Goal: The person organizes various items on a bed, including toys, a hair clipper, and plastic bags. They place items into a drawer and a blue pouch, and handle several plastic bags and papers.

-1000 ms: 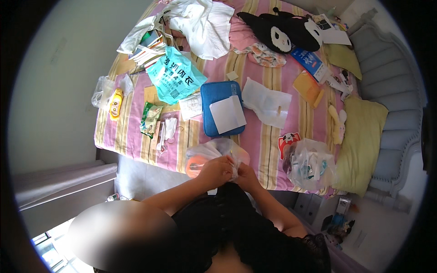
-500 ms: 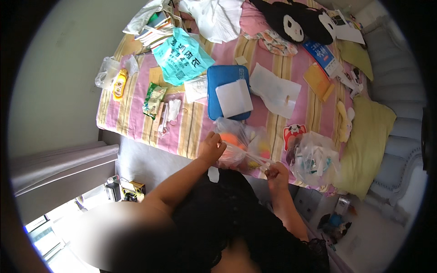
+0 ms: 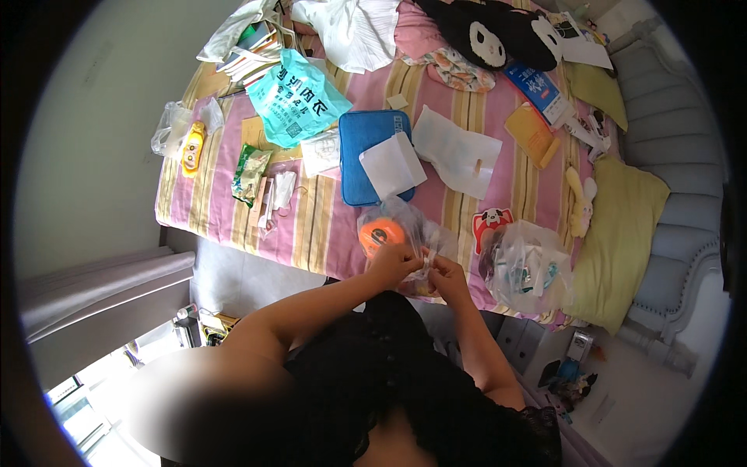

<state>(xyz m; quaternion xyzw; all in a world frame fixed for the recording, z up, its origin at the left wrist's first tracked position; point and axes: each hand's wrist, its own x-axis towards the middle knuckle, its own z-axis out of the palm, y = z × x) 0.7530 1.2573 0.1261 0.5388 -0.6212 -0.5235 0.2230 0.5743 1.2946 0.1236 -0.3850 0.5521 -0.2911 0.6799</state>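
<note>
A clear plastic bag rests at the near edge of the bed, its neck gathered between my hands. Through its film shows a round orange thing with a dark mark; the other contents are hard to make out. My left hand is closed on the bag's gathered plastic, fingers pinched. Close beside it, my right hand pinches the plastic too. Just to the right of my hands stands a second clear bag with white and teal things inside.
Beyond my hands lie a blue zip case with white paper on it, and a wrinkled sheet. A green snack packet, yellow bottle and turquoise bag lie leftward. A red dog-shaped item sits right.
My hands have come together from wide apart, the left moving right and the right moving left. The stretched plastic between them is now bunched, and the orange thing shows more plainly.
</note>
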